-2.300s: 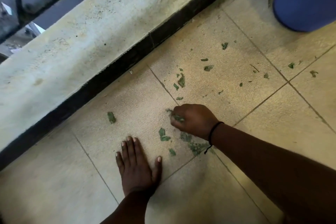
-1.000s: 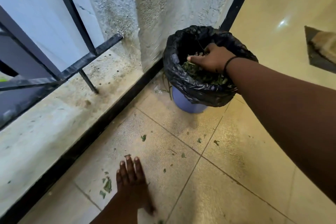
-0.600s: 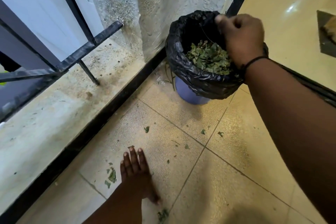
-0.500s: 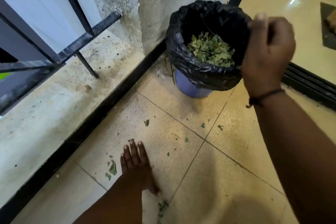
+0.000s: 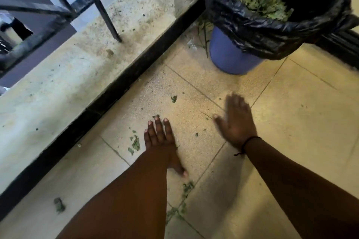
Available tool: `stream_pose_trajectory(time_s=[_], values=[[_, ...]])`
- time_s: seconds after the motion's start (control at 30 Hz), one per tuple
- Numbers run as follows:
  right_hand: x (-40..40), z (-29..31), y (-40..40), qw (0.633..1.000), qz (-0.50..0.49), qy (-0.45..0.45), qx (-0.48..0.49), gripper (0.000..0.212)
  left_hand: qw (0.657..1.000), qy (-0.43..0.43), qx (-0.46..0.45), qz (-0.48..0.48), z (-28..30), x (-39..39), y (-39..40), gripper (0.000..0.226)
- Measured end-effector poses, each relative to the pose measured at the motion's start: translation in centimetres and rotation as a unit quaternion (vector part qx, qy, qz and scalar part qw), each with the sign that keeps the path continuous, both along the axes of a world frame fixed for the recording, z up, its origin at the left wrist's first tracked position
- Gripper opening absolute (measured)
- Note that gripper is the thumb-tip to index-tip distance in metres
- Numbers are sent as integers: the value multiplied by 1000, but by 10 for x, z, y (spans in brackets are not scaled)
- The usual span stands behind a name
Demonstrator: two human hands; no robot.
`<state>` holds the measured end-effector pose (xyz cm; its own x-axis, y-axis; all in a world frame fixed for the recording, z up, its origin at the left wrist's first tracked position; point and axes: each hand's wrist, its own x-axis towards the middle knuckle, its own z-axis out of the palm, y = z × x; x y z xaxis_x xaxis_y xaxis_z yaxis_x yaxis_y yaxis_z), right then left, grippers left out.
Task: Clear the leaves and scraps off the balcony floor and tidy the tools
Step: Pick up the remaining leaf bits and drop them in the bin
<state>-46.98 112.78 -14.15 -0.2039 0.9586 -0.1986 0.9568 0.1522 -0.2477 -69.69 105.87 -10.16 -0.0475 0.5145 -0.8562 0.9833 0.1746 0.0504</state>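
The left hand lies flat on the tiled floor at lower centre of the frame, palm down, fingers straight and close together pointing up the frame, thumb spread out to the lower right. It holds nothing. Its forearm runs down to the bottom edge of the frame, steeply foreshortened.

The right hand is just right of centre, fingers extended and spread, thumb out to the left, palm facing the floor. It is blurred, so whether it touches the tile cannot be told; nothing is in its grasp. A thin dark band circles its wrist, and the forearm stretches away to the lower right corner.

Small green leaf scraps lie just left of the left hand's fingers. One piece sits on the tile above the two hands, and more bits are strewn along the grout line below the left thumb. A further scrap lies at lower left near the black skirting.

At upper right stands a blue bin lined with a black bag, with green leaves heaped inside. A concrete ledge crosses the left of the frame, with a dark metal railing rising from it at upper left.
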Motion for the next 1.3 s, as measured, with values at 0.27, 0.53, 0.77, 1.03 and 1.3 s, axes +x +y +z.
stream_pose_trajectory(time_s=[0.27,0.53,0.77,1.03,1.3], values=[[-87,11,-70,941,333,21,-52,76,989,-68,133,17,-4,-14,-24,156],[-34,3,-196,992,111,67,0,92,882,-7,397,255,-6,-81,-306,96],[-86,-3,-276,987,147,-58,-41,137,925,82,289,233,-47,-94,-408,91],[-196,-7,-226,998,66,7,8,118,899,78,352,249,-51,-94,-410,82],[-202,0,-300,912,402,67,49,79,890,84,371,251,-53,-93,-410,81]])
